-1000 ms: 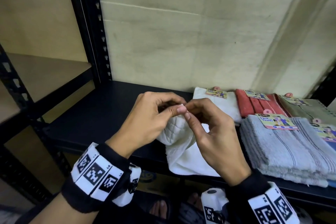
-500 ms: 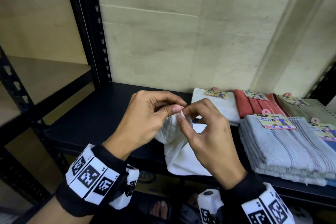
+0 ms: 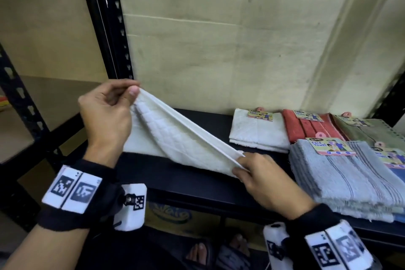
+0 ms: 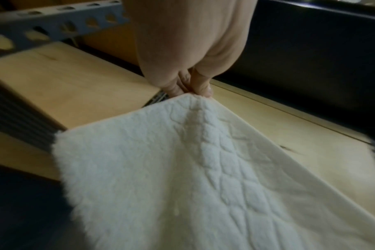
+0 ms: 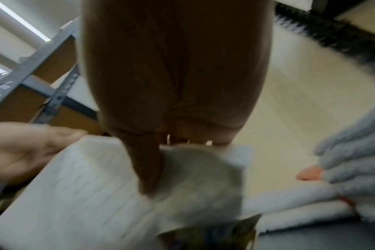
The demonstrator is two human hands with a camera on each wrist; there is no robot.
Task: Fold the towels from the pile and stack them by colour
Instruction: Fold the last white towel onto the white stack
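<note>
Black metal shelf (image 3: 72,133), against a pale wall, carrying folded towels in stacks sorted by colour along its right part: a grey stack (image 3: 341,180) nearest the front edge, and behind it a white stack (image 3: 256,136), a red stack (image 3: 311,127) and an olive stack (image 3: 372,131). Several bear printed card labels.

White towel (image 3: 182,140), the item in work, is held in the air above the shelf's front edge, left of the stacks and touching none of them. It is stretched on a slope between 2 corners, the upper at left, the lower at right, with 2 hemmed edges lying close together along the taut line; this suggests it is already doubled, though that is a judgement. The loose body sags below and behind the line.

Left hand (image 3: 107,112): the grip is closed on the upper corner, pinched between thumb and fingertips (image 4: 200,86). Right hand (image 3: 263,180): the grip is closed on the lower corner in a like pinch, blurred in the wrist view.

Handling, as judged: the cloth is light, soft and limp, with a quilted relief that gives friction, so slipping is unlikely and breakage no concern. It holds no shape unsupported. Hold is best taken at corners or along the flat hems, kept under light tension so that edges align before the next fold.
</note>
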